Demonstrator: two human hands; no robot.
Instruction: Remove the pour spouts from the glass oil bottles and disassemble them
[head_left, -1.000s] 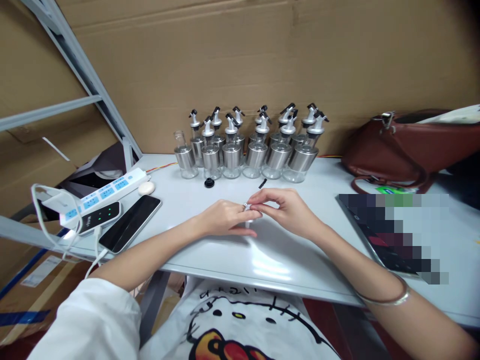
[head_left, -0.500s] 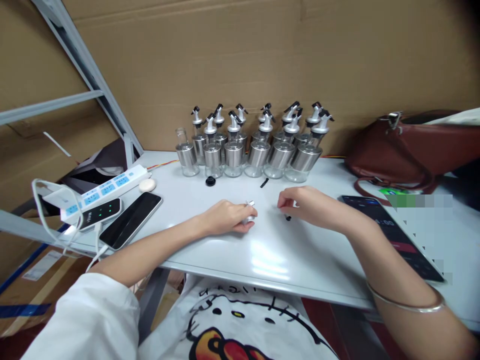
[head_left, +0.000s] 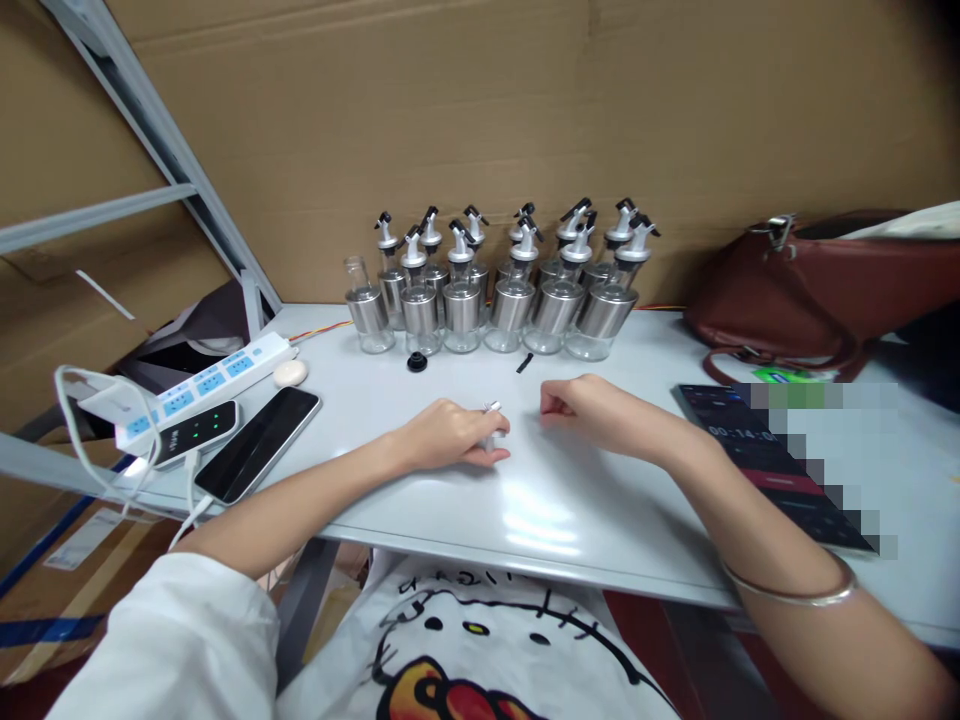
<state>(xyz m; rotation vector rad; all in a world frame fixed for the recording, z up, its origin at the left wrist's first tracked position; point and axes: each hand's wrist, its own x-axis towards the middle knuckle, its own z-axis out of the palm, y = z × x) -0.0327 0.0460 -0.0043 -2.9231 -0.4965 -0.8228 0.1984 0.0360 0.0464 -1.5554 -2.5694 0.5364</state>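
My left hand (head_left: 446, 436) rests on the table, fingers closed around a silver-grey pourer spout (head_left: 492, 408) that they partly cover. To its right, my right hand (head_left: 589, 408) is held low over the table with its fingers curled together; whatever they hold is hidden. Beyond the hands lie a round black stopper (head_left: 417, 362) and a thin black strip (head_left: 525, 363). An uncapped glass bottle (head_left: 368, 312) with a steel sleeve stands at the left end of a group of bottles (head_left: 511, 302) fitted with silver and black pourers.
A phone (head_left: 259, 445), a power strip (head_left: 214, 385) and a round white case (head_left: 290, 374) are on the left. On the right lie another phone (head_left: 750, 440), under my right forearm, and a brown bag (head_left: 817, 290). Cardboard (head_left: 420, 110) forms the back wall.
My right hand has moved slightly left, towards my left hand, and its fingers have curled in. The small black piece beneath it is out of sight. My left hand keeps the pourer spout.
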